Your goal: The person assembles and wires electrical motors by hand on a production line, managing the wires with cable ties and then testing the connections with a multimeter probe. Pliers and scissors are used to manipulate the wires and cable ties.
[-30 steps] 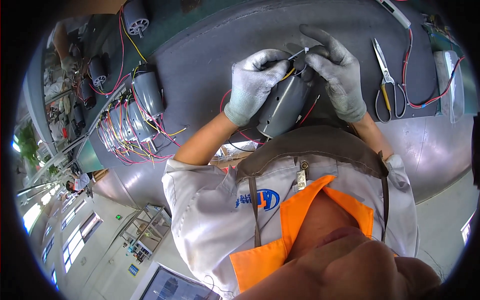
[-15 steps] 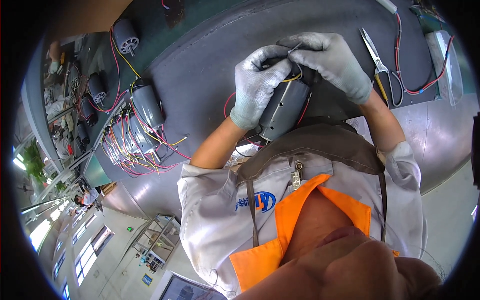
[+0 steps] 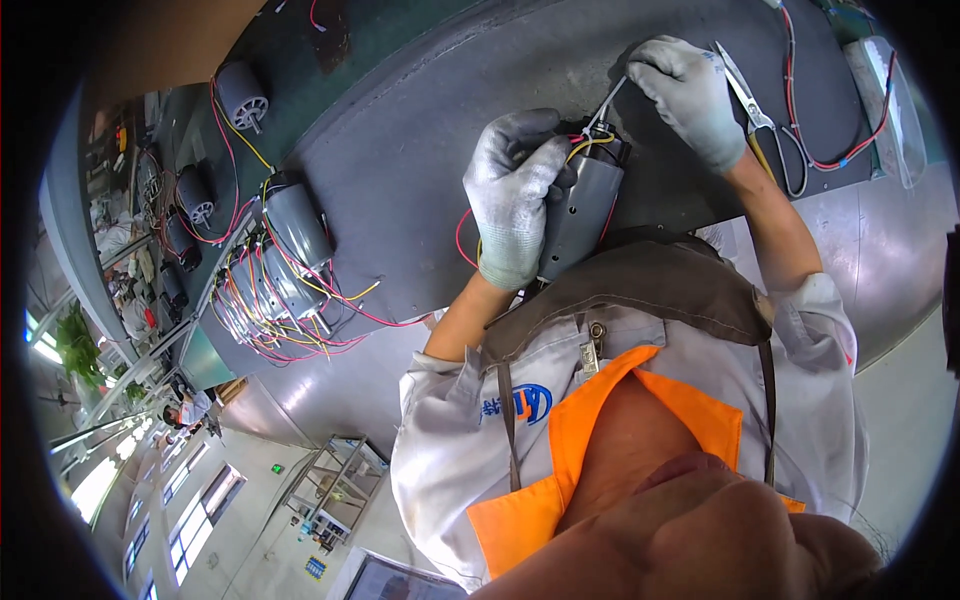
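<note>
A grey cylindrical motor lies in front of me, its near end against my apron. Red and yellow wires come out around its far end. A thin pale cable tie is looped at these wires, its tail stretched up and to the right. My right hand, in a whitish glove, is closed in a pinch on the tail's tip. Beside the motor's left side, my gloved left hand is curled with its thumb against the casing by the wires; its fingertips are partly hidden.
Scissors with a yellow handle lie right of my right hand, near a red cable and a clear plastic tray. Several motors with loose wires are grouped at left. Another motor stands farther back.
My hands were together over the motor's far end. Now my right hand has drawn away up and right, pulling the cable tie's tail out straight. My left hand stays beside the motor.
</note>
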The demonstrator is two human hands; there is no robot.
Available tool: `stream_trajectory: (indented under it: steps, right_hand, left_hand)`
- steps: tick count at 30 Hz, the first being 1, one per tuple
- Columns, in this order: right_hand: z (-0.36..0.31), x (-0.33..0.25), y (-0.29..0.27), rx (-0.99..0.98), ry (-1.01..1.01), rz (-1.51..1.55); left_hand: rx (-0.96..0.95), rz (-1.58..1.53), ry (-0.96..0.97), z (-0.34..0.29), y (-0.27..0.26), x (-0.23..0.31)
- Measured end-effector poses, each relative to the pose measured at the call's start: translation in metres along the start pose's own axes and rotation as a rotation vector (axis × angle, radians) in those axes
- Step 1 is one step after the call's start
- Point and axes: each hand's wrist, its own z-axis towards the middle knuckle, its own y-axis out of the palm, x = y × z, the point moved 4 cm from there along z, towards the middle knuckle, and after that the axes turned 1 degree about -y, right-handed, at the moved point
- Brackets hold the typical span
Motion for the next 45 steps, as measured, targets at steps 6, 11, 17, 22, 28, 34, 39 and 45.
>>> stream_trajectory:
  steps: [6, 11, 17, 22, 28, 34, 39, 45]
  right_hand:
    - [0.004, 0.005, 0.011, -0.052, 0.146, 0.073]
    - [-0.009, 0.005, 0.021, 0.137, 0.528, 1.326]
    - [-0.019, -0.035, -0.008, -0.259, 0.169, 0.879]
    - [-0.087, 0.082, -0.123, 0.053, 0.623, 0.508]
    - [-0.015, -0.025, -0.021, -0.337, -0.054, 0.065]
    - [0.032, -0.063, 0.030, -0.240, -0.379, 0.100]
    - [0.032, -0.071, 0.028, -0.287, 0.208, 1.121]
    - [0.024, -0.072, 0.014, -0.501, 0.498, 0.950]
  left_hand:
    - [-0.061, 0.737, 0.605, 0.001, 0.009, 0.000]
    - [-0.117, 0.799, 0.710, 0.002, 0.015, 0.000]
    - [-0.258, 1.379, 0.935, 0.005, -0.001, 0.011]
    - [0.087, 1.352, 0.756, 0.036, -0.124, -0.015]
    - [0.076, 0.287, 0.191, 0.028, -0.078, -0.014]
    - [0.011, 0.673, 0.393, 0.025, -0.030, 0.004]
    - [-0.031, 0.715, 0.483, 0.024, -0.025, 0.006]
    - [-0.317, 1.381, 1.017, 0.028, -0.012, 0.015]
